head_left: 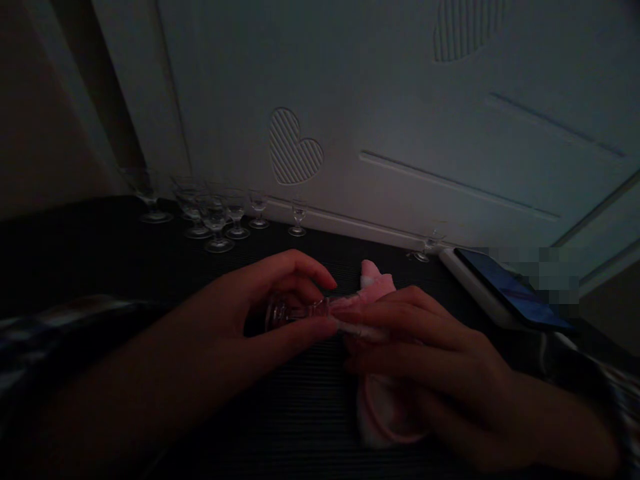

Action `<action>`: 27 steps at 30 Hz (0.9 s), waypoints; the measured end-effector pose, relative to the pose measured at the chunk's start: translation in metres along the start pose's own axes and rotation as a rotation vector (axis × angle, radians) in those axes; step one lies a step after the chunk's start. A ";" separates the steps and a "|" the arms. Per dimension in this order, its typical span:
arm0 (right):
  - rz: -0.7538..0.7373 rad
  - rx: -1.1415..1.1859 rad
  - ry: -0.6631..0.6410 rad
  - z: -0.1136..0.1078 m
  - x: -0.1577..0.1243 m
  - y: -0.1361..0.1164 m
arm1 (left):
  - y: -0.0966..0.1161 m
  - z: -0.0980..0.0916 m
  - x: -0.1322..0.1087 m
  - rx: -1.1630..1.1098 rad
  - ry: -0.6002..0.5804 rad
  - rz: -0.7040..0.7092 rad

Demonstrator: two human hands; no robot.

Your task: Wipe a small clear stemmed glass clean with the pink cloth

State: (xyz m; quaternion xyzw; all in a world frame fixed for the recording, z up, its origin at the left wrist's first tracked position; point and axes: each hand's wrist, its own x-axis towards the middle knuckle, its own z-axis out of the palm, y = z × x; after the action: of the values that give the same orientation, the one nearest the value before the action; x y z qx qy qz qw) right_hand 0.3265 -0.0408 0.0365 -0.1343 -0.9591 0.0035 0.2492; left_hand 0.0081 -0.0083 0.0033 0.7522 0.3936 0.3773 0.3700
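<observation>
In dim light my left hand (260, 313) pinches a small clear stemmed glass (295, 312) lying on its side, its foot toward the left. My right hand (425, 347) is closed on a pink cloth (376, 287) pressed around the glass's bowl; more of the cloth (380, 413) hangs below my fingers. Both hands are over a dark ribbed surface (300, 413).
Several small stemmed glasses (217, 220) stand in a group at the back left, one more (298, 219) beside them and another (424, 248) lying tilted near the wall. A phone (510, 290) lies on a white object at right. A white panel with heart cut-outs (295, 150) stands behind.
</observation>
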 end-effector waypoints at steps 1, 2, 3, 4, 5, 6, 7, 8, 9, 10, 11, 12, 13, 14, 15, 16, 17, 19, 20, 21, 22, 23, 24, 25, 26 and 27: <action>0.001 -0.007 0.002 0.000 0.000 0.000 | 0.001 0.000 0.000 -0.008 -0.001 -0.009; 0.000 -0.015 0.004 0.000 0.000 0.000 | 0.002 0.001 0.001 -0.003 -0.002 -0.022; -0.003 -0.021 0.005 0.000 0.000 0.000 | 0.004 0.003 0.002 0.015 -0.001 -0.028; -0.006 -0.025 0.010 0.000 0.000 0.000 | 0.006 0.005 0.005 0.039 0.004 -0.031; -0.007 -0.026 0.012 0.000 0.001 0.000 | 0.009 0.008 0.008 0.065 0.006 -0.027; -0.012 -0.025 0.017 0.000 0.002 0.000 | 0.012 0.010 0.011 0.086 0.007 -0.018; -0.018 -0.023 0.023 0.000 0.002 0.000 | 0.016 0.012 0.014 0.099 0.007 -0.008; -0.018 -0.020 0.025 0.000 0.003 -0.001 | 0.018 0.014 0.016 0.107 0.005 0.003; -0.019 -0.015 0.027 0.000 0.003 -0.001 | 0.020 0.015 0.018 0.112 0.001 0.013; -0.023 -0.008 0.027 0.000 0.003 -0.001 | 0.021 0.015 0.018 0.115 -0.004 0.021; -0.025 0.000 0.020 0.000 0.004 0.000 | 0.020 0.014 0.018 0.119 -0.009 0.026; -0.022 0.008 0.014 0.000 0.003 0.000 | 0.019 0.013 0.017 0.123 -0.014 0.028; -0.018 0.013 0.010 0.000 0.003 0.000 | 0.016 0.011 0.016 0.124 -0.020 0.030; -0.020 0.014 0.009 0.000 0.003 0.000 | 0.013 0.008 0.014 0.121 -0.028 0.033; -0.024 0.012 0.012 0.000 0.003 0.000 | 0.010 0.006 0.012 0.108 -0.037 0.040; -0.028 0.007 0.014 0.000 0.004 0.001 | 0.007 0.004 0.010 0.085 -0.046 0.050; -0.032 0.004 0.018 0.001 0.004 0.001 | 0.004 0.002 0.009 0.054 -0.052 0.060; -0.046 0.002 0.022 0.001 0.006 0.001 | 0.001 -0.001 0.007 -0.010 -0.052 0.072; -0.050 0.002 0.022 0.001 0.006 0.001 | 0.000 -0.001 0.007 -0.033 -0.047 0.074; -0.056 -0.001 0.022 0.001 0.007 0.002 | 0.000 -0.002 0.006 -0.046 -0.042 0.076; -0.064 -0.003 0.024 0.001 0.007 0.002 | 0.001 -0.002 0.006 -0.052 -0.039 0.077; -0.069 -0.006 0.026 0.001 0.007 0.002 | 0.001 -0.002 0.005 -0.059 -0.041 0.077; -0.069 -0.008 0.026 0.001 0.006 0.002 | 0.002 -0.002 0.004 -0.068 -0.051 0.069; -0.068 -0.010 0.026 0.000 0.006 0.002 | 0.002 -0.001 0.003 -0.082 -0.067 0.056; -0.062 -0.011 0.023 0.000 0.006 0.002 | 0.003 -0.001 0.003 -0.098 -0.084 0.040; -0.065 -0.011 0.022 0.000 0.005 0.002 | 0.003 -0.001 0.003 -0.111 -0.103 0.025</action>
State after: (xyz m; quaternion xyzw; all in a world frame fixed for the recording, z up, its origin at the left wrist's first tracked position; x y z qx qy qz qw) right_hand 0.3226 -0.0378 0.0391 -0.1043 -0.9601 -0.0113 0.2592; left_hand 0.0100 -0.0067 0.0074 0.7537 0.3429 0.3642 0.4262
